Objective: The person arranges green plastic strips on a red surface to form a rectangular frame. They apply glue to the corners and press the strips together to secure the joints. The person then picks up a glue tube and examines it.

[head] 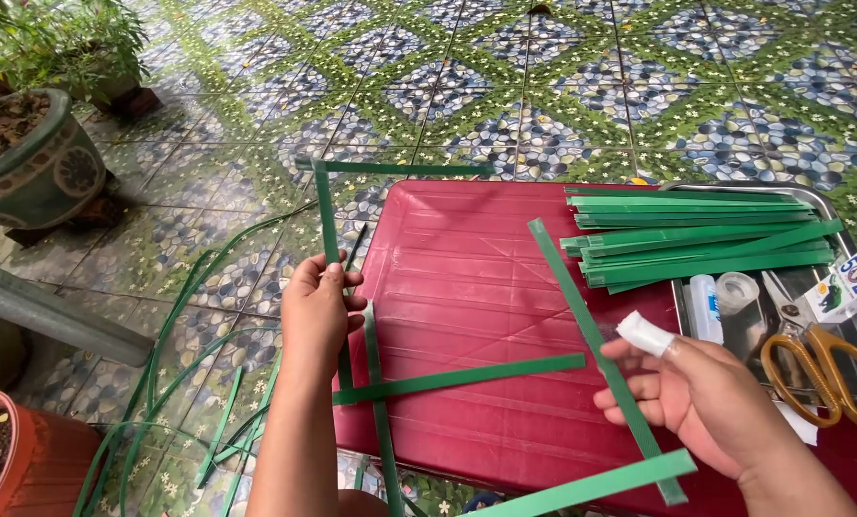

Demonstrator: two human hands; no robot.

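Left fingers: while they close round the upright green strip (327,215), the left hand (319,311) sits left of centre, pinching it low so the long free end stands clear toward the upper middle of the frame.
Upright green strip: it rises from that grip and meets a second strip (395,168) running rightward at the top, forming a corner; holding it near the bottom seems to keep that corner steady.
Right fingers: those of the right hand (697,397), at lower right, are curled and grip a small white piece (645,334) between thumb and forefinger; what it is cannot be told.
Diagonal strip: a long green strip (596,345) slants from the middle of the frame down to the lower right, passing under that hand's fingers, likely kept there to stay put.
Crossing strips: more strips (462,377) lie crossed on the red desk (457,258), at the frame's centre, apparently laid out within easy reach.
Strip pile: a stack of cut strips (697,239) rests at upper right, partly over a metal tray (835,206).
Tray contents: yellow-handled scissors (816,369), a small bottle (704,308), a tape roll (737,290) and a small box (855,282), grouped beside the working hand.
Floor: patterned tiles (543,86), loose green offcuts (184,383) at lower left, potted plants (36,144) at far left.
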